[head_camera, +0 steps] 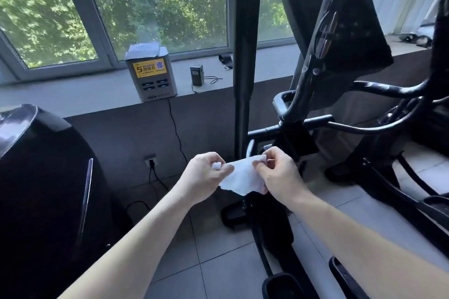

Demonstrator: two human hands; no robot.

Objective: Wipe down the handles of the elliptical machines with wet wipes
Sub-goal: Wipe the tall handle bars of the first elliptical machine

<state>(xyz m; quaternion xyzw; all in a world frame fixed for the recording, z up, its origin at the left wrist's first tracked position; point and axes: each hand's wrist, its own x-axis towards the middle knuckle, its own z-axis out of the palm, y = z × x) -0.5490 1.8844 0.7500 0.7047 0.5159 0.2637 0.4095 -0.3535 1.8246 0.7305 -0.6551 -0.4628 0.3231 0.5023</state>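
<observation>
Below, both hands' fingers pinch wet wipe [243, 177]; its far edge hidden, possibly folded.

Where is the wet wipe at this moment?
In the head view, low centre: the wet wipe is stretched between the left hand and right hand, in front of the elliptical's upright handle.

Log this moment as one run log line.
step: unfolding wipe | left hand: pinching wipe | right hand: pinching wipe | handle: untouched
</observation>
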